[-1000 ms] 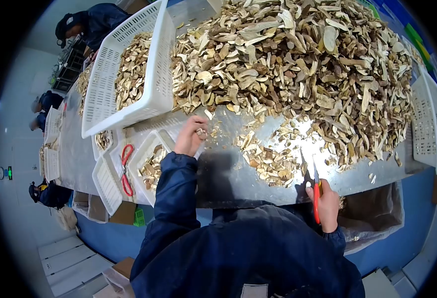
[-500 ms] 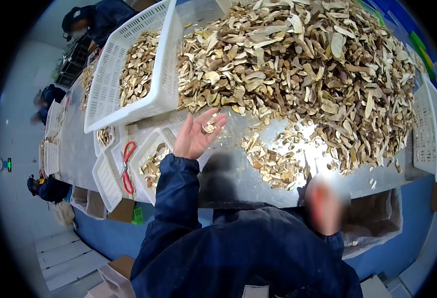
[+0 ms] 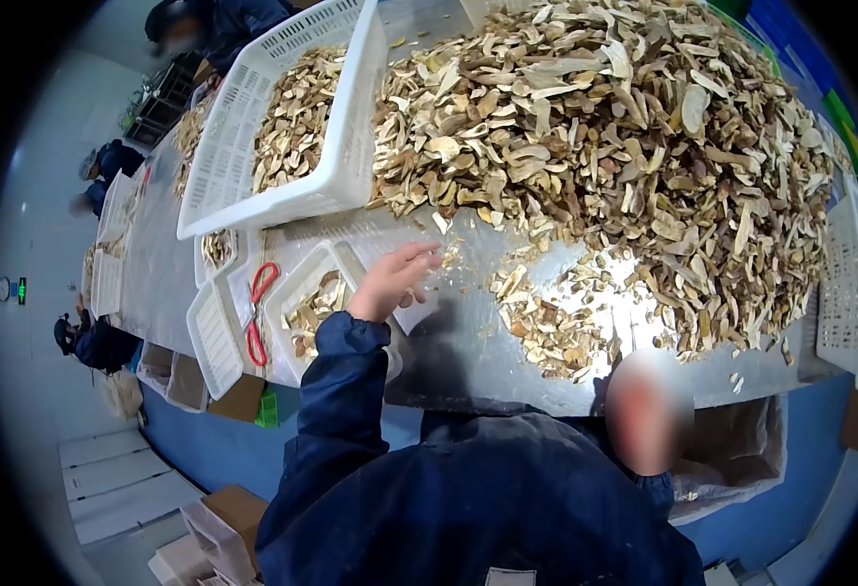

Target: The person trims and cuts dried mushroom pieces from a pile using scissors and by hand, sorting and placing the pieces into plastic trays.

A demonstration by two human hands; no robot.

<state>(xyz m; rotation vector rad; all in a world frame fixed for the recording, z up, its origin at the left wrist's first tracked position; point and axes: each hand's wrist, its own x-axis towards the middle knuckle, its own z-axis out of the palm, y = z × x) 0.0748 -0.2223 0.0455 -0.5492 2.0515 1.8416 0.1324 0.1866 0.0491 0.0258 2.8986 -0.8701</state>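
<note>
My left hand (image 3: pixel 397 282) is over the table beside a small white tray (image 3: pixel 326 256) that holds some mushroom slices (image 3: pixel 304 322). Its back is turned up, and the fingers point right, apart and loosely bent. No slice shows in it, though the palm is hidden. Just past the fingertips, a few slices and crumbs (image 3: pixel 451 256) lie on the metal. A blurred patch covers my right hand (image 3: pixel 644 415) at the table's front edge, so its fingers cannot be made out. Close to it is a small heap of broken slices (image 3: pixel 551 327).
A large pile of mushroom slices (image 3: pixel 585 137) covers the back and right of the metal table (image 3: pixel 449 356). A white crate (image 3: pixel 356 127) with slices stands at back left. Red-handled scissors (image 3: pixel 258 313) lie by an upturned white tray (image 3: pixel 216 342). Co-workers (image 3: pixel 229 29) are at far left.
My left hand has turned from palm up, with several slices on it, to back up, and has moved slightly lower. The slices no longer show in it. The view has shifted a little.
</note>
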